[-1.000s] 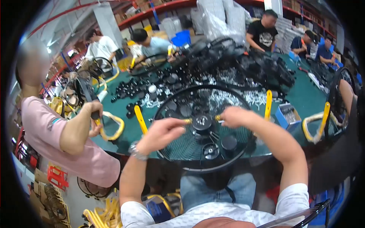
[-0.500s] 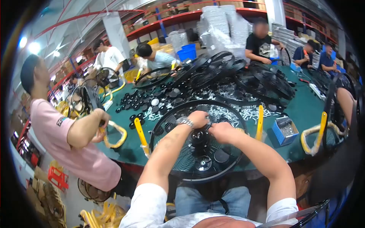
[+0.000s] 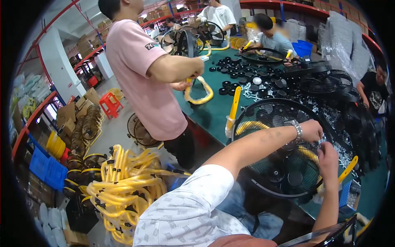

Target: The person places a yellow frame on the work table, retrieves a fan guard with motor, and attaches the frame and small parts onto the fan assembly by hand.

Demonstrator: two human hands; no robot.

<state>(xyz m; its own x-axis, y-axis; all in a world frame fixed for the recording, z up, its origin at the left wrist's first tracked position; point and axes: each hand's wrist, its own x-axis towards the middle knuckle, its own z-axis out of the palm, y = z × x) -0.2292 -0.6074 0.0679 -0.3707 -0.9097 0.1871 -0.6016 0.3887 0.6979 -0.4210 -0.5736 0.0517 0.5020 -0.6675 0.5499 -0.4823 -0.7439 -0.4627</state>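
Note:
A round black fan guard point(image 3: 263, 169) lies before me at the table edge, with a curved yellow tube point(image 3: 249, 124) showing through its mesh. My left hand point(image 3: 311, 131), with a metal band at the wrist, is closed over the guard's far right part. Just below it, my right hand point(image 3: 328, 159) has its fingers pinched together. The two hands nearly meet; anything between their fingertips is too small to make out. Upright yellow tube ends stand on both sides of the guard, one at the left point(image 3: 234, 108) and one at the right point(image 3: 349, 168).
Loose screws point(image 3: 260, 92), black round parts point(image 3: 235, 66) and stacked fan guards point(image 3: 325, 80) cover the green table point(image 3: 212, 119). A blue box of small metal parts point(image 3: 349, 196) sits at right. A person in pink point(image 3: 140, 82) works at left. Bundled yellow tubes point(image 3: 127, 189) are piled behind me.
The view has swung left, so the guard and my hands appear farther right and the yellow tube pile shows. My hands stay close together over the guard.

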